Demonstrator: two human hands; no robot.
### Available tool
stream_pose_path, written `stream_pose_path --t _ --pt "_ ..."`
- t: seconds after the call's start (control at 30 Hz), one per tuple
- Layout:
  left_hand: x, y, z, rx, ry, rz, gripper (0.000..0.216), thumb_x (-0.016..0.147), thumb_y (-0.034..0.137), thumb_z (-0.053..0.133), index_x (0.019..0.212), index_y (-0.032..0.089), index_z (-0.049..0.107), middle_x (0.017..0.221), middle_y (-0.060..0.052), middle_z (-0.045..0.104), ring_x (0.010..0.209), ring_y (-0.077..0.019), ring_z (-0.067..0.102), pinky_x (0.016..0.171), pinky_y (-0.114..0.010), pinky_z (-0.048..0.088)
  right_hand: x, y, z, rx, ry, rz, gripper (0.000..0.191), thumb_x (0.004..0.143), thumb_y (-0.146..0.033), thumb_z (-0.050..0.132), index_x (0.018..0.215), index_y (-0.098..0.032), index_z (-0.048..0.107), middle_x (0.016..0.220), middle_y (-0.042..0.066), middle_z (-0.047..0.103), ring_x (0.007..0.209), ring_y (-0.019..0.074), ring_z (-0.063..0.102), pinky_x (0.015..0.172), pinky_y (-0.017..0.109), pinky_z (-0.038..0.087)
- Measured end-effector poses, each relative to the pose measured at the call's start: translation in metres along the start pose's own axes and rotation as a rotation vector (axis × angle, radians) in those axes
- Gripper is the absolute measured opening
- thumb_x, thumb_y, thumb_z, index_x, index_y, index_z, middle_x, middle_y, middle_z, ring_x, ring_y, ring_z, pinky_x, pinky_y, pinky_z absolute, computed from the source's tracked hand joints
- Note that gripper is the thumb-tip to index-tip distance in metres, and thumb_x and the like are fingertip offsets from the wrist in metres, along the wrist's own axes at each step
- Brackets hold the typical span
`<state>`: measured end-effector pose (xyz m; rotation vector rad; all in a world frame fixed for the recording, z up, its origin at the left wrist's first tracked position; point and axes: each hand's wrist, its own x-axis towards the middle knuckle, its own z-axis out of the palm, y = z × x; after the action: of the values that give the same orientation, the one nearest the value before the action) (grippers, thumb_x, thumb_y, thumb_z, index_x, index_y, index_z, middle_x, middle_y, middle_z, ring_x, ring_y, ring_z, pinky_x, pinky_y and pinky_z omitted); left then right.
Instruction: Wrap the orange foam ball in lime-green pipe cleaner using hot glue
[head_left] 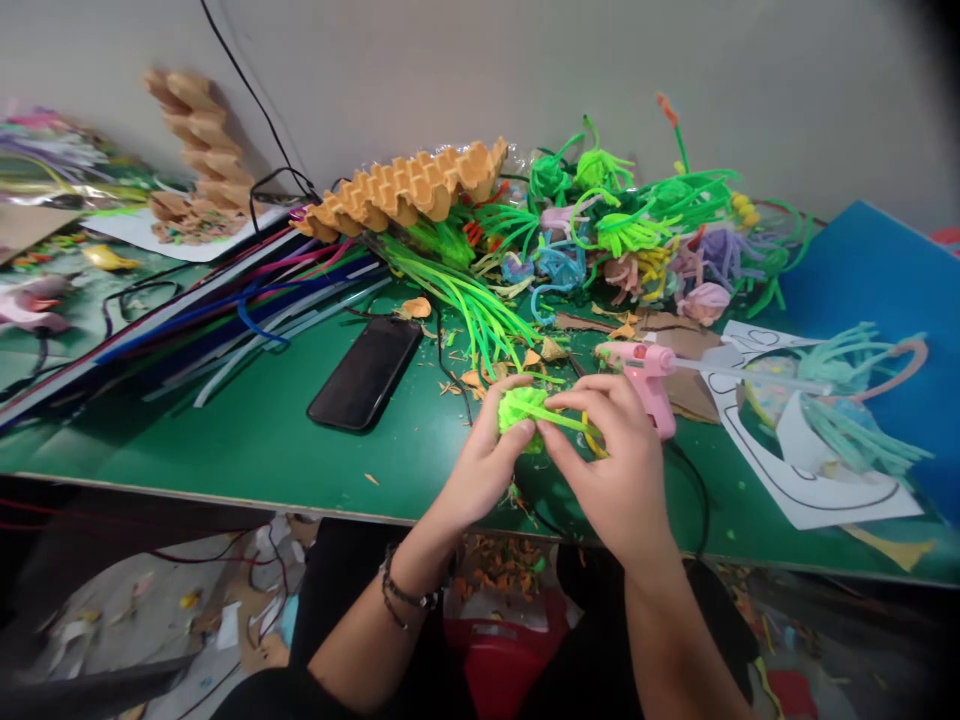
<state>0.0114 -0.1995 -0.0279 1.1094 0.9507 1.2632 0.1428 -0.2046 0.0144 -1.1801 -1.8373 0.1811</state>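
Observation:
A bundled neon-green ball of pipe cleaners (517,405) sits between my hands, above the front part of the green table. My left hand (487,455) is closed round its left side, thumb in front and fingers behind. With my right hand (607,450) I pinch a green pipe cleaner strand (559,415) that runs out of the ball to the right. A bit of yellow shows beneath the right fingers; what it belongs to is partly hidden. Just behind the right hand stands a pink hot glue gun (645,375) with a small red light.
A black phone (366,375) lies left of my hands. Loose green pipe cleaners (465,290), an egg carton tray (412,190) and a heap of pipe cleaner pieces (637,220) fill the back. Cut white paper (810,500) and a blue sheet (862,260) lie right. Below is a red bin (506,650).

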Motion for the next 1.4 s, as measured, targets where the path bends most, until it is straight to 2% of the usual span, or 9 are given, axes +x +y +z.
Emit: stream_pose_path --t 0.1,0.2,0.4,0.5,0.67,0.8,1.1,1.27,1.4 --pt "0.002 -0.002 -0.004 -0.028 0.001 -0.014 0.039 0.083 0.038 0.054 0.119 0.024 0.051 0.104 -0.003 0.06 0.097 -0.0182 0.056 0.088 -0.031 0.044 0.001 0.003 -0.01 0.009 -0.01 0.02 0.011 0.08 -0.02 0.062 0.09 -0.02 0.065 0.099 0.006 0.055 0.099 0.0205 0.055 0.088 0.039 0.047" --pt "0.006 -0.004 -0.013 -0.041 0.098 -0.005 0.041 0.083 0.042 0.056 0.12 0.024 0.052 0.109 -0.004 0.061 0.099 -0.0189 0.058 0.088 -0.032 0.046 0.004 0.009 -0.021 0.233 -0.055 0.046 0.025 0.078 -0.023 0.065 0.103 -0.025 0.062 0.113 0.006 0.054 0.115 0.0222 0.05 0.099 0.041 0.042" --pt "0.011 -0.002 -0.026 0.051 0.274 0.07 0.044 0.081 0.044 0.06 0.12 0.025 0.051 0.105 -0.001 0.061 0.096 -0.0152 0.058 0.086 -0.028 0.045 0.005 0.02 -0.025 0.832 -0.001 0.237 0.025 0.083 -0.02 0.059 0.106 -0.03 0.06 0.102 0.0 0.058 0.087 0.0112 0.059 0.081 0.027 0.051" --pt "0.007 0.004 -0.021 0.133 0.279 0.12 0.045 0.082 0.044 0.06 0.12 0.024 0.049 0.1 -0.001 0.06 0.089 -0.0138 0.058 0.082 -0.027 0.045 0.004 0.013 -0.019 0.71 -0.033 0.165 0.021 0.082 -0.022 0.061 0.103 -0.028 0.06 0.098 0.001 0.056 0.084 0.0119 0.058 0.078 0.028 0.052" --pt "-0.001 0.014 -0.011 0.147 0.181 0.124 0.048 0.085 0.042 0.056 0.126 0.024 0.038 0.102 -0.003 0.057 0.088 -0.0142 0.057 0.08 -0.027 0.047 0.002 -0.005 -0.006 0.186 -0.25 -0.073 0.048 0.08 -0.037 0.067 0.122 -0.023 0.051 0.122 0.009 0.053 0.118 0.0228 0.049 0.101 0.044 0.043" --pt "-0.002 0.013 -0.011 0.103 0.152 0.093 0.046 0.085 0.038 0.056 0.125 0.025 0.038 0.11 -0.004 0.054 0.098 -0.0158 0.056 0.09 -0.029 0.045 0.001 -0.006 0.002 0.085 -0.339 -0.109 0.043 0.087 -0.036 0.058 0.127 -0.023 0.048 0.127 0.01 0.054 0.121 0.023 0.049 0.103 0.047 0.042" --pt "0.002 0.008 -0.019 0.078 -0.017 -0.004 0.056 0.087 0.037 0.053 0.137 0.026 0.03 0.114 -0.005 0.055 0.103 -0.0168 0.057 0.095 -0.032 0.045 0.003 0.002 0.003 0.08 -0.293 -0.104 0.031 0.094 -0.029 0.047 0.123 -0.021 0.055 0.121 0.009 0.061 0.116 0.0208 0.054 0.1 0.044 0.044" --pt "0.005 0.01 -0.024 0.3 0.081 0.106 0.064 0.08 0.04 0.064 0.136 0.021 0.038 0.131 -0.011 0.052 0.123 -0.0244 0.048 0.109 -0.041 0.033 0.003 0.004 0.003 0.223 -0.193 -0.043 0.024 0.095 -0.021 0.042 0.109 -0.022 0.062 0.112 0.006 0.065 0.109 0.0172 0.059 0.094 0.038 0.049" --pt "0.008 0.008 -0.026 0.412 0.162 0.185 0.06 0.073 0.042 0.071 0.125 0.02 0.051 0.128 -0.012 0.057 0.121 -0.0269 0.051 0.107 -0.044 0.036 0.001 0.003 0.002 0.288 -0.035 0.061 0.022 0.094 -0.018 0.042 0.1 -0.022 0.063 0.088 0.002 0.065 0.083 0.0144 0.063 0.075 0.031 0.053"
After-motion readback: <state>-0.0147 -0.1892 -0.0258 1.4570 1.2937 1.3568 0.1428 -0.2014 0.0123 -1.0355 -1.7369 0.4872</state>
